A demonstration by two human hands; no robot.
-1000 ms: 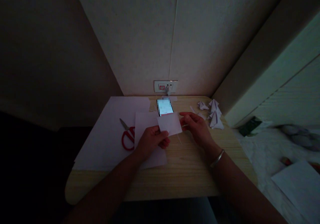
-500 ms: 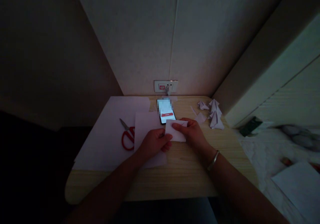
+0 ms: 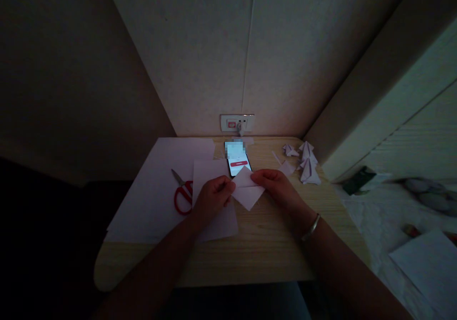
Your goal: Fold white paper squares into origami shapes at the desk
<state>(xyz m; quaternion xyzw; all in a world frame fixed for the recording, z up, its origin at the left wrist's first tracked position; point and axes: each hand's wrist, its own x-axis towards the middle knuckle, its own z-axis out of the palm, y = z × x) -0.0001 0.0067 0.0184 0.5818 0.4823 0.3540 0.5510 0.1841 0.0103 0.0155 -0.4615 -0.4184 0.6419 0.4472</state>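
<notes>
A small white square of paper [image 3: 249,194] is held between my two hands, turned so that one corner points toward me. A crease runs across it. My left hand [image 3: 215,195] pinches its left corner between thumb and fingers. On the opposite corner, my right hand [image 3: 276,185] grips with thumb and forefinger. Just behind the paper lies a phone [image 3: 238,160] with a lit screen. Red-handled scissors [image 3: 183,198] rest to the left, their handle partly beside or under a smaller white sheet [image 3: 210,170].
Large white sheets [image 3: 143,205] cover the left of the wooden table [image 3: 264,258]. Folded paper pieces [image 3: 308,165] and paper scraps [image 3: 286,167] lie at the right. A wall socket [image 3: 237,123] with a plug is behind the phone. A bed with a sheet of paper [image 3: 428,263] stands at right.
The paper has been turned from lying square to a corner-down diamond. My hands have moved apart to its left and right corners, the left hand slightly up and leftward.
</notes>
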